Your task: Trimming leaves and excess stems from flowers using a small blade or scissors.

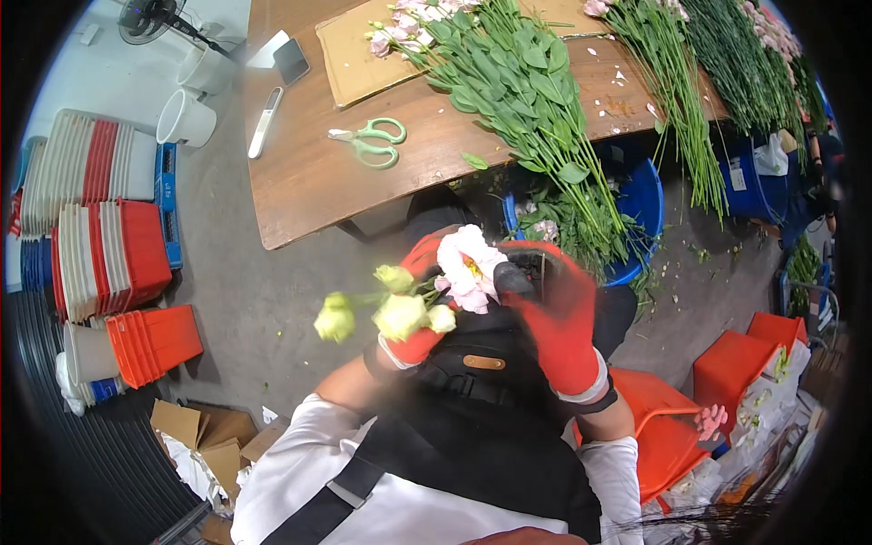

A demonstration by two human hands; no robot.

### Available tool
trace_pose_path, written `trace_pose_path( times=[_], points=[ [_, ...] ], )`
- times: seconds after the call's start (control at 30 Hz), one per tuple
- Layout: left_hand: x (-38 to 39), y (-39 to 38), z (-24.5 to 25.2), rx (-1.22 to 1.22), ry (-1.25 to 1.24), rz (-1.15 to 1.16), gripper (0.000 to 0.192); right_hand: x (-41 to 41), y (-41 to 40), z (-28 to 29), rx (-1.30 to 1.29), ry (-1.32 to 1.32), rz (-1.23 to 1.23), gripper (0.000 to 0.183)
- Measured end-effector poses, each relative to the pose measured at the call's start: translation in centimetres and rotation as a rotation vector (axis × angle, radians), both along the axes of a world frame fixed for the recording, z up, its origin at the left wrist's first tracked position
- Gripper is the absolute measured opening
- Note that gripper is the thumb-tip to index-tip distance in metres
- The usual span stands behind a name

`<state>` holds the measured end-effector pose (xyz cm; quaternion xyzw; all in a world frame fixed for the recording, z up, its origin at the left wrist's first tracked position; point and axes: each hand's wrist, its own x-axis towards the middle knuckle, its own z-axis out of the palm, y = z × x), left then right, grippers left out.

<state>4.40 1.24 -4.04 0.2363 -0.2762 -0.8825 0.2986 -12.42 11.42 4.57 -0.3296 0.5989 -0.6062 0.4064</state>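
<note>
In red work gloves, my hands are in front of my black apron (477,422). My left hand (419,300) is closed on a flower stem with several pale green buds (402,315) and an open pale pink bloom (470,267), probably lisianthus. My right hand (552,293) has its dark-coated fingertips against the right side of the bloom; whether they grip a petal cannot be told. A leafy bunch of pink flowers (524,88) lies on the wooden table (293,197), its stems hanging over the edge. Green-handled scissors (371,142) lie on the table.
A blue bin (650,225) with cut greenery stands under the stems. More flower bunches (671,88) lie to the right, near a person (821,163). A phone (291,63) and a white-handled tool (266,122) lie at the left. Red tubs (153,344) and cardboard boxes (225,436) are on the floor.
</note>
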Motion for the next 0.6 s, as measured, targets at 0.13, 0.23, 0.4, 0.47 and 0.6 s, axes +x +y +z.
trace_pose_path(
  times=[0.13,0.23,0.4,0.47,0.6],
  points=[
    [-1.6,0.1,2.1,-0.520,-0.098,0.112,0.027,-0.9,0.7,1.3,0.104,-0.029,0.037,0.052],
    [-3.0,-0.4,3.4,-0.337,0.147,0.045,0.018,-2.4,2.8,3.2,0.046,0.446,0.003,0.065],
    [-4.1,-1.6,3.6,-0.440,0.058,-0.032,0.015,-5.0,5.6,5.6,0.134,0.884,0.131,0.072],
    [-3.9,-1.5,3.1,-0.251,0.171,-0.084,0.016,-5.6,6.1,6.4,0.174,1.053,0.160,0.072],
    [-3.5,-1.1,2.2,-0.716,-0.118,-0.036,0.020,-5.5,6.8,7.4,0.351,1.229,0.223,0.074]
  ],
)
